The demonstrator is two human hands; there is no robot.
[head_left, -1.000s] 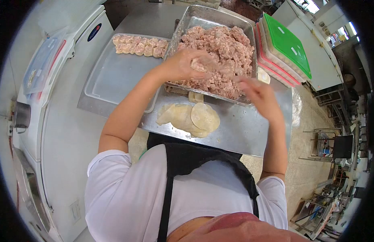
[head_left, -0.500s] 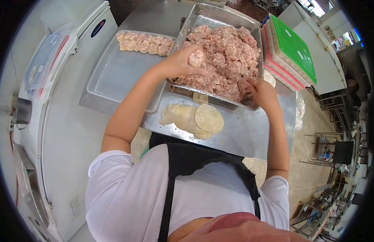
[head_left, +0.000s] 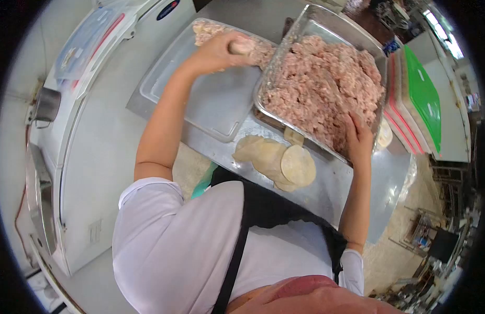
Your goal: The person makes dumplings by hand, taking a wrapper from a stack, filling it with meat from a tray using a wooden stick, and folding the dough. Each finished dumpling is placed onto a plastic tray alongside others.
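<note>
My left hand (head_left: 224, 52) is closed around a round dumpling (head_left: 242, 47) with a meat top, over the clear plastic tray (head_left: 200, 104). Rows of similar dumplings (head_left: 207, 32) line the tray's far edge, partly covered by that hand. My right hand (head_left: 359, 137) reaches into the near right corner of a deep metal pan (head_left: 320, 23), its fingers curled against ground meat (head_left: 326, 78). What those fingers hold, if anything, is hidden. On the metal table, in front of the pan, lie overlapping round dough wrappers (head_left: 298, 166).
Stacked containers with a green lid (head_left: 423, 94) stand right of the pan. A pale round item (head_left: 385, 135) lies between them and the pan. To the left is a white appliance (head_left: 111, 131). The metal table's (head_left: 326, 191) near edge is close to my body.
My left hand has moved left with the dumpling, from over the pan to the tray's dumpling row. My right hand stays at the pan's near right corner. The view has shifted.
</note>
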